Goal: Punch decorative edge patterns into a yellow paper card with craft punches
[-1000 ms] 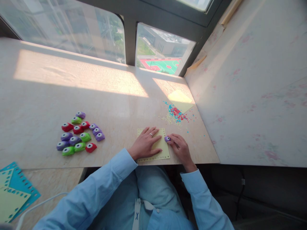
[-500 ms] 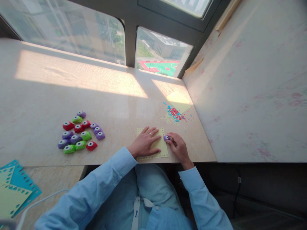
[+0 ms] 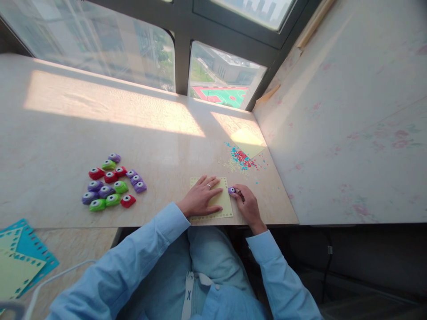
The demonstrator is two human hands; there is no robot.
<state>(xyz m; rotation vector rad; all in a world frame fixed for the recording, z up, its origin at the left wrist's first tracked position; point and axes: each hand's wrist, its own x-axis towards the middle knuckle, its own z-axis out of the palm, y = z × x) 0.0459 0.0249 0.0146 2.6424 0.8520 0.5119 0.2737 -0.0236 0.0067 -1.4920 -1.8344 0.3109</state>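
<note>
One yellow sheet [image 3: 227, 203], best pressed flat, lies under spread-fingered left hand [image 3: 203, 198]; right hand [image 3: 247, 203] pinches one purple punch [image 3: 231, 190], best squared to edge.

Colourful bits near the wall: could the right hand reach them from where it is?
Probably yes: nothing tall stands between the right hand and the colourful bits, though that hand holds a purple punch.

Daylight enters through the windows [image 3: 126, 49] across the top, laying bright patches on the desk [image 3: 173, 155] at upper left and upper right, with a shadow between them. Glare whitens part of the yellow sheet [image 3: 247, 139]. Reflections haze the upper-left pane; lower right sinks into darkness. Wide-angle stretching bends the edges, and fine detail looks soft.
</note>
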